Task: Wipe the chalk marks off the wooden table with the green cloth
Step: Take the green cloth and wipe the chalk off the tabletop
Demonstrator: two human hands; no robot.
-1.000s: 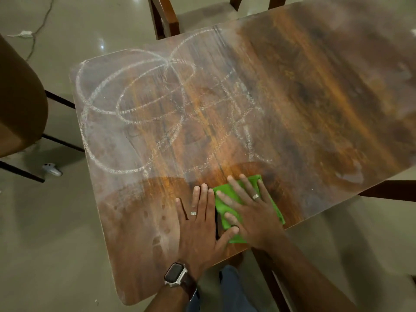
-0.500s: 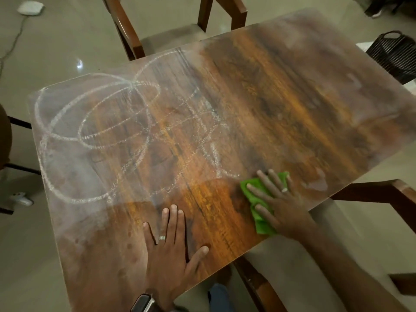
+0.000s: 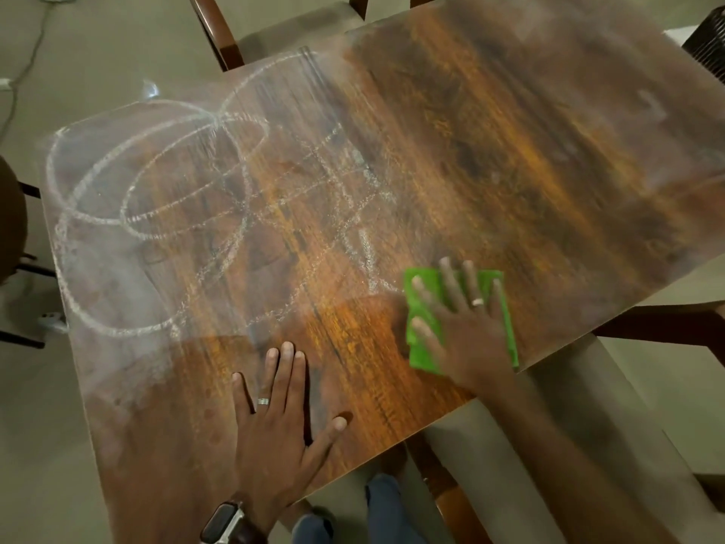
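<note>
Head view is showing 2 hands lying on a wooden table. The right hand is pressing flat on a green cloth, its fingers straight and spread, gripping nothing; a ring is sitting on 1 of them. The cloth is lying folded under that palm, near the table's near edge, showing past the fingertips and out beside the thumb and little finger. The hand is looking slightly blurred. The left hand is resting palm down on bare wood, fingers straight and close together, thumb splayed toward the right hand, holding nothing; it is also wearing a ring, and a watch is sitting on the wrist. The 2 hands are lying apart, with a strip of darker wood between the left thumb and the cloth. The chalk marks are spreading beyond the left fingertips: overlapping ovals and crossing lines, with a pale haze around them. The nearest chalk line is ending just beside the cloth's corner by the right index fingertip. Beyond the right fingertips the wood is showing only faint smears. A chair is standing at the far side of the table, well past the chalk.
</note>
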